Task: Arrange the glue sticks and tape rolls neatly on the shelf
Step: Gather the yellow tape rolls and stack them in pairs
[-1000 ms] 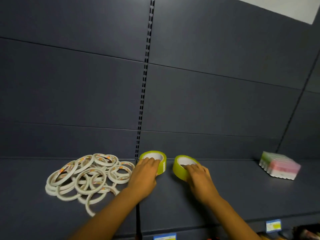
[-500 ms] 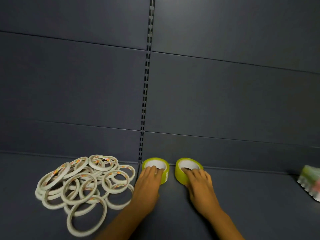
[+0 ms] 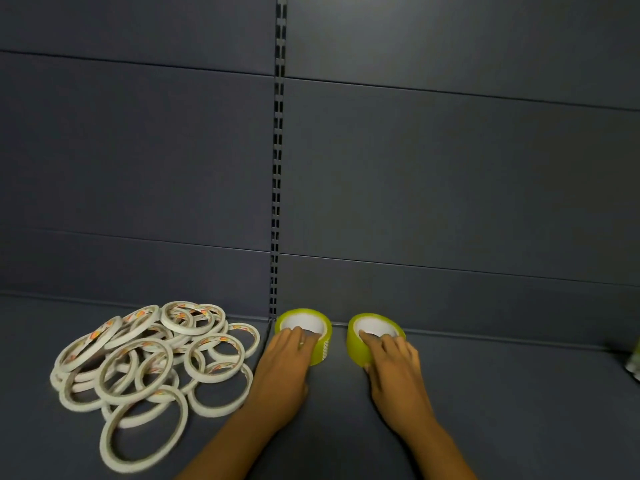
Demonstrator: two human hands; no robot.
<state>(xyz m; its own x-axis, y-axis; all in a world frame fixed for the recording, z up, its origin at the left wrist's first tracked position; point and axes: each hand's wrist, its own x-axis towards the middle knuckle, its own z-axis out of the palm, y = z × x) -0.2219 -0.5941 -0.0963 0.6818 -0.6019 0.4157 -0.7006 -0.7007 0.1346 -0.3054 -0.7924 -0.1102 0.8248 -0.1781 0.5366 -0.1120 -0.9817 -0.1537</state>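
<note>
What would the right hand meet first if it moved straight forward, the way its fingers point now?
The right hand already touches the right green tape roll, fingers hooked in its core. Pushing on would slide that roll toward the shelf's back panel, which seems close behind it, though depth is unclear.

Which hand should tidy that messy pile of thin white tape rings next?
Probably the left hand. It sits right beside the heap of thin white tape rings, while the right hand is farther off, past both yellow-green tape rolls.
</note>
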